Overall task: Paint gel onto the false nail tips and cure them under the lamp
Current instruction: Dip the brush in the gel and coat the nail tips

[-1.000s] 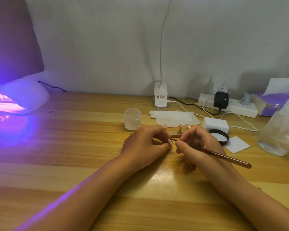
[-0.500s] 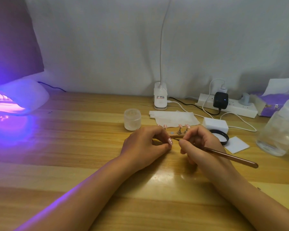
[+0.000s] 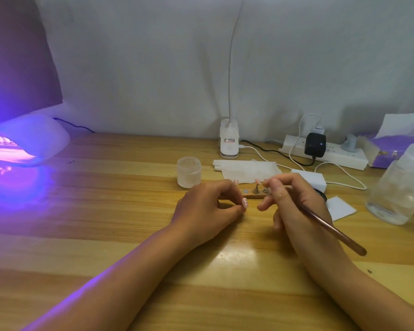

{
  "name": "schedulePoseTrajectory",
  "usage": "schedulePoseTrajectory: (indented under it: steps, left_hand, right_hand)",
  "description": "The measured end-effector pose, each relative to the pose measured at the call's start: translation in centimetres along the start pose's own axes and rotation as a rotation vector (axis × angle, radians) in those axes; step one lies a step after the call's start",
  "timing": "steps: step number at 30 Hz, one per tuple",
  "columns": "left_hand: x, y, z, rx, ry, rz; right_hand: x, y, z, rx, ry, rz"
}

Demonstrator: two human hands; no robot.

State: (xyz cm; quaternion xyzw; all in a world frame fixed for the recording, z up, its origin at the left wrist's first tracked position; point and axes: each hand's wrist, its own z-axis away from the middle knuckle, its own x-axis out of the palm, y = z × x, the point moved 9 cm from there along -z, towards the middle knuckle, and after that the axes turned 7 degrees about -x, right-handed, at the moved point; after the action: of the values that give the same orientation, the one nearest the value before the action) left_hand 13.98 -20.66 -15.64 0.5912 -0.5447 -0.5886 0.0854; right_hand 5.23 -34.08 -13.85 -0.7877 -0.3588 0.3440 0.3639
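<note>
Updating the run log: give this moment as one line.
right hand: holds brush near nail tips | left hand: curled beside stand | lamp: lit

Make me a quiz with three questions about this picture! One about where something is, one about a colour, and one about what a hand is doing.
1. Where is the glowing lamp?
A. at the far left of the table
B. at the far right
C. in the middle

2. What colour is its glow?
A. green
B. purple
C. orange

3. What is the right hand doing?
A. lying flat and empty
B. holding a brush
C. waving high in the air

Answers: 1 A, the lamp sits at the table's left edge. 2 B, purple light spills onto the wood. 3 B, its fingers curl round the brush handle.
</note>
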Motion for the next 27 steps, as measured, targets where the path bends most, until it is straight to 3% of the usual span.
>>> schedulePoseTrajectory:
  steps: [8, 20, 27]
  left_hand:
    - [0.0, 1.3, 0.2, 0.114, 0.009, -0.006]
    - [-0.5, 2.1, 0.5, 0.129, 0.067, 0.003]
    - [-2.1, -0.2, 0.2, -0.11, 0.254, -0.188]
  right_hand:
    - [2.0, -0.4, 0.3, -0.133, -0.166, 0.253]
    - [0.9, -0.7, 0.1, -0.201, -0.075, 0.279]
    - [-0.3, -1.0, -0.5, -0.248, 0.002, 0.303]
